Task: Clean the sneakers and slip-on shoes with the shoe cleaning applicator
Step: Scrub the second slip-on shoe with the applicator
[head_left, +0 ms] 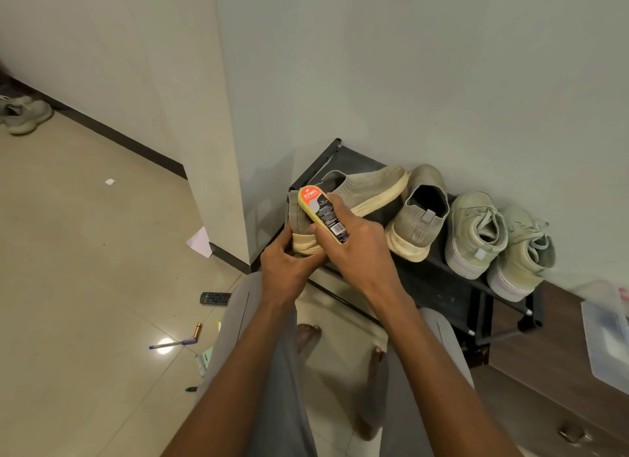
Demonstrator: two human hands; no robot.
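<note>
far left, by the wall: pair of pale sneakers (25, 114) on the tiled floor (85, 286). floor, lower left: scrap of white paper (110, 181), remote control (215, 298), purple pen (170, 345), small copper-coloured cylinder (197, 330). centre: left hand (289, 269), fingers curled round the heel and cream sole of a grey knit slip-on shoe (357, 191), the shoe lying on its side, toe to the right, over the near left corner of a black shoe rack (452, 296). right hand (360, 249), fingers closed round a yellow shoe cleaning applicator (321, 214) with a red kiwi label, held against the heel end of that shoe. right of centre, on the rack top: second slip-on shoe (420, 214), heel toward the camera; beside it two pale green lace-up sneakers (497, 238), side by side, heels outward. far right: brown cabinet (544, 388) carrying a clear plastic container (609, 337).
</note>
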